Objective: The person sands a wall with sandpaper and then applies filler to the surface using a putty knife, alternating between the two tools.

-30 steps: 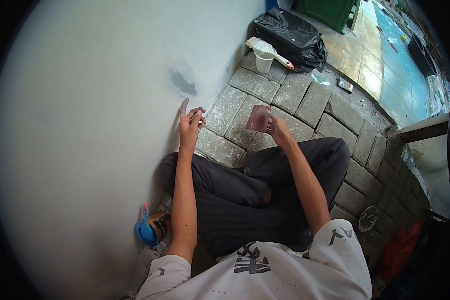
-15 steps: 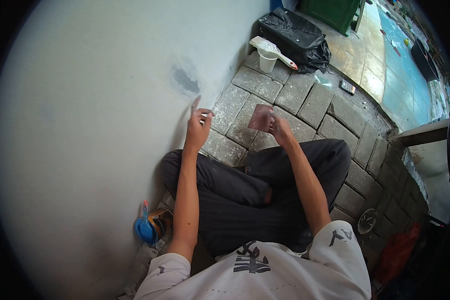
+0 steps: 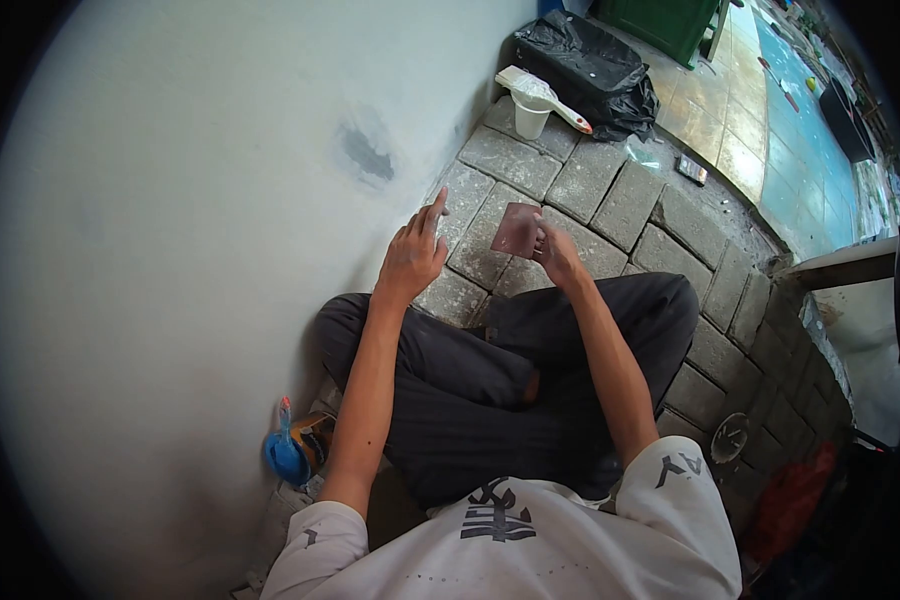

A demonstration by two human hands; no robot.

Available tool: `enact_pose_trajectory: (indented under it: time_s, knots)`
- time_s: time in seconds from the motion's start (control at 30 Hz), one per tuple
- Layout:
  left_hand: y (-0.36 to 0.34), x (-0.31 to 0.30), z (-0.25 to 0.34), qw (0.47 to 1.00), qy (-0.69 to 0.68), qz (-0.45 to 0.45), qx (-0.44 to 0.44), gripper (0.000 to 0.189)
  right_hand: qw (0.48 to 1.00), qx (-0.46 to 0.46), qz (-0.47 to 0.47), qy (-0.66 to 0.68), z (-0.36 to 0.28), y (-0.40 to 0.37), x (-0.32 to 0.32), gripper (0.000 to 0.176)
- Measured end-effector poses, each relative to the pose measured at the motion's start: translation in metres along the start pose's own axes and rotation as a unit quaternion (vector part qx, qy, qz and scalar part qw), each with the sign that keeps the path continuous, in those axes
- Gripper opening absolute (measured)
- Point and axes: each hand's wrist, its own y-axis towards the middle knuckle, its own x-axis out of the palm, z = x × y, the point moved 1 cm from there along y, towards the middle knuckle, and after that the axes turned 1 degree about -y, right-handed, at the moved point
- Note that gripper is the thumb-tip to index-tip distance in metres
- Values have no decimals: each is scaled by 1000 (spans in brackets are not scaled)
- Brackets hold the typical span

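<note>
My right hand point(image 3: 558, 250) grips a reddish-brown piece of sandpaper point(image 3: 515, 231) by its right edge, above the paving in front of my crossed legs. My left hand point(image 3: 417, 250) holds nothing; its index finger stretches forward and the fingers are apart. It hovers near the foot of the white wall point(image 3: 210, 200), below and to the right of a grey patch point(image 3: 367, 154) on that wall. A pale, smeared area surrounds the patch.
A white cup point(image 3: 531, 118) with a wide paintbrush point(image 3: 545, 97) across it stands by a black plastic bag point(image 3: 590, 75). A blue item point(image 3: 287, 458) lies beside my left knee. Grey paving blocks point(image 3: 510, 163) cover the ground. A phone-like object point(image 3: 691, 170) lies farther right.
My left hand has turned palm down and moved right, away from the wall patch, with its fingers spreading. My right hand keeps the sandpaper in nearly the same place.
</note>
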Motion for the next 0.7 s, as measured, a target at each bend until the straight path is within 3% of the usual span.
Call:
enact_pose_trajectory:
  time_s: [0.17,0.33,0.4,0.6,0.67,0.7]
  knots:
    - [2,-4,7,995,49,68,47,78,1000,-2,-2,0,-4,-5,6,35]
    - [3,-5,6,995,53,70,42,73,1000,10,16,-16,-9,-10,14,36]
    - [4,-4,6,994,54,85,41,70,999,-9,45,-2,-9,-12,18,26]
    - [-1,-1,-1,999,18,37,24,62,1000,6,-5,3,-5,-4,5,37]
    - [-3,-1,-3,990,-61,-105,-70,57,1000,4,-13,4,-8,-6,6,35]
    - [-8,16,-19,997,-58,-54,-18,50,1000,-2,-13,14,-9,-8,8,33]
